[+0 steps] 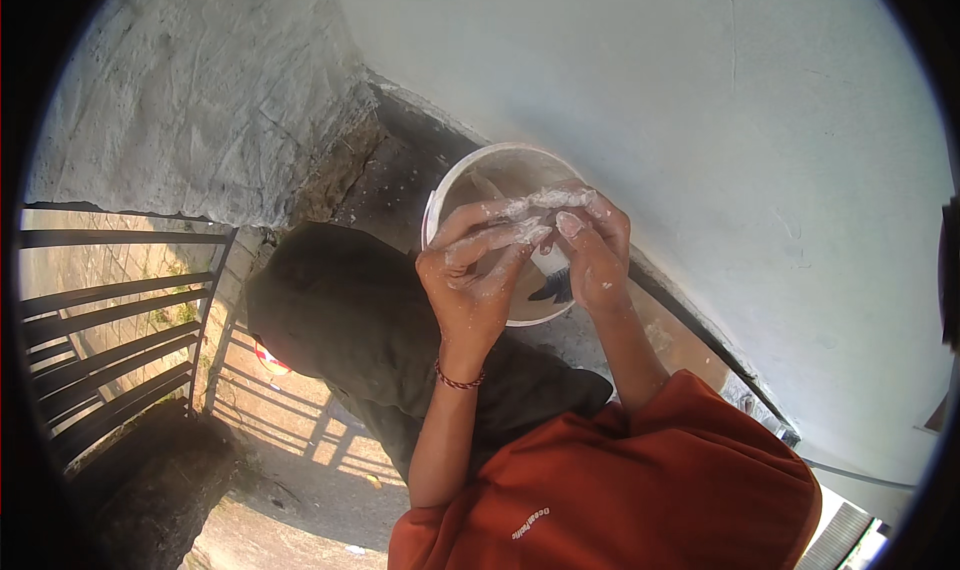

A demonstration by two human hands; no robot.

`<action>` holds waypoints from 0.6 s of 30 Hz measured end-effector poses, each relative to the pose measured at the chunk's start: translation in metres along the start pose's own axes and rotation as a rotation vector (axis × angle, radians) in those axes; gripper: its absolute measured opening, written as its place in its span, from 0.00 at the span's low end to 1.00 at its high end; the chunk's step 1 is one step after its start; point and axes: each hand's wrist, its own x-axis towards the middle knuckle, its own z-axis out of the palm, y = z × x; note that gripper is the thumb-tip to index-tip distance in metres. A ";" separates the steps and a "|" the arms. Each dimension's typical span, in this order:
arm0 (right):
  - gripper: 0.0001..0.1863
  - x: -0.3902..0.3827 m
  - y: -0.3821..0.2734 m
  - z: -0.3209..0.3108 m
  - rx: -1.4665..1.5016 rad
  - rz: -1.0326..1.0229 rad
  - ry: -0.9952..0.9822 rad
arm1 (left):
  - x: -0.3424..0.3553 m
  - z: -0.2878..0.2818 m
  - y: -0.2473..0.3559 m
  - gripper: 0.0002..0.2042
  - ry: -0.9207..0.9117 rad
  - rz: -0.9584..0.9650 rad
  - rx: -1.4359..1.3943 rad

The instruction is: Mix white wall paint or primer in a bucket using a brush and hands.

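My left hand (468,265) and my right hand (598,260) are together over a white bucket (437,195). White paste coats the fingertips of both. The fingers of each hand are pinched closed and meet near the bucket's middle; what lies between them, if anything, is too small or hidden to make out. Beside the right palm, a pale piece with a dark, bristle-like end (553,288) shows against the bucket's inside. My right hand hides part of it, so I cannot tell whether it is held or rests in the bucket.
A smooth pale wall (760,150) rises along the right, and a rough plastered wall (200,90) stands at upper left. Dark metal railings (120,310) are at the left. My dark-trousered leg (350,290) is bent beside the bucket. A red-and-white thing (270,360) lies on the sunlit ground.
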 end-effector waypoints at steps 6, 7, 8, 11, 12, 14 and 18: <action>0.13 0.001 -0.001 -0.001 0.061 0.022 -0.013 | -0.003 0.003 0.002 0.10 0.010 -0.007 0.065; 0.16 0.001 -0.002 -0.002 0.031 0.033 0.012 | -0.003 0.004 0.002 0.09 -0.013 -0.007 0.102; 0.20 0.001 -0.002 -0.003 0.001 0.045 0.036 | -0.003 0.006 0.001 0.07 -0.036 -0.007 0.140; 0.22 0.000 -0.001 -0.002 0.067 0.067 0.082 | -0.002 0.007 0.002 0.06 -0.038 0.016 0.199; 0.22 -0.001 -0.001 -0.002 0.066 0.068 0.078 | -0.002 0.008 0.002 0.06 -0.034 0.017 0.199; 0.23 -0.002 0.001 -0.003 0.113 0.037 0.092 | 0.000 0.008 0.002 0.07 -0.040 0.035 0.228; 0.22 0.001 -0.003 0.000 0.158 0.034 0.073 | -0.004 0.004 -0.010 0.11 -0.010 0.126 0.191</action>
